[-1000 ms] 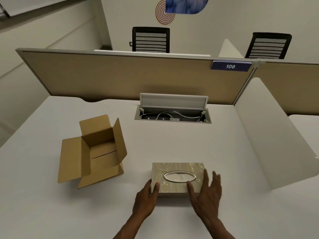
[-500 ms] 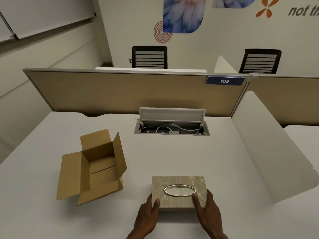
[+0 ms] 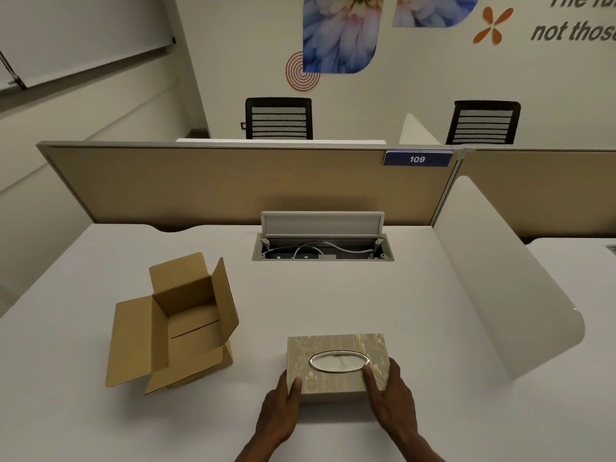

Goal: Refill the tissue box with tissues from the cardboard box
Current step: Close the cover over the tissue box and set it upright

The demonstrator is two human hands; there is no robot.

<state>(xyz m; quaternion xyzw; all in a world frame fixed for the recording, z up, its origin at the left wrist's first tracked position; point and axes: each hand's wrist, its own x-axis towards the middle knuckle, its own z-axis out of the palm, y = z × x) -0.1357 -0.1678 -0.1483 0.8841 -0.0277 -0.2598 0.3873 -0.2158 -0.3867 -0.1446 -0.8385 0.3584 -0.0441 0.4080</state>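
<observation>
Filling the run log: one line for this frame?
left hand: on tissue box | right hand: on it | cardboard box: open

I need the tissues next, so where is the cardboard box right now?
The cardboard box sits open on the white desk, left of the tissue box and apart from it.

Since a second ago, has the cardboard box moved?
No. The cardboard box keeps its spot left of the cable hatch; only the view tilted.

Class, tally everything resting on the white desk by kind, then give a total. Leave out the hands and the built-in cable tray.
Cardboard box, flaps open: 1
Patterned tissue box: 1
Total: 2
</observation>
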